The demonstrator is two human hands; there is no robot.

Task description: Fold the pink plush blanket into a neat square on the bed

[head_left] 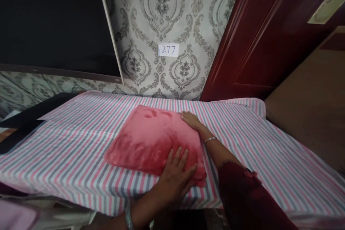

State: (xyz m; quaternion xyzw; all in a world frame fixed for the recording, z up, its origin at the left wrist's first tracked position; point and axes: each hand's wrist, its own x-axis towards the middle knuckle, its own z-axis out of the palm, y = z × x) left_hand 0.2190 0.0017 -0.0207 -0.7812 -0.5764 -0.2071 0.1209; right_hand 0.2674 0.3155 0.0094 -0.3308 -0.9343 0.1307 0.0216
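A folded plush pink-red cloth, perhaps a blanket [151,133], lies flat on the striped table cover [81,129]. My left hand [176,172] rests on its near right part, fingers spread over the dark red pile. Higher up, my right hand [191,119] lies with its fingers stretched out on the far right edge of the plush cloth. Neither hand grips anything. A bangle [128,217] circles my left wrist, and a thin bracelet [210,139] is on my right one.
A large dark screen [54,21] stands at the back left. Patterned wallpaper carries a paper label [168,49] reading 277. A dark red door [250,36] and a brown board or box [309,104] are on the right. Black flat objects [20,136] lie at the left edge.
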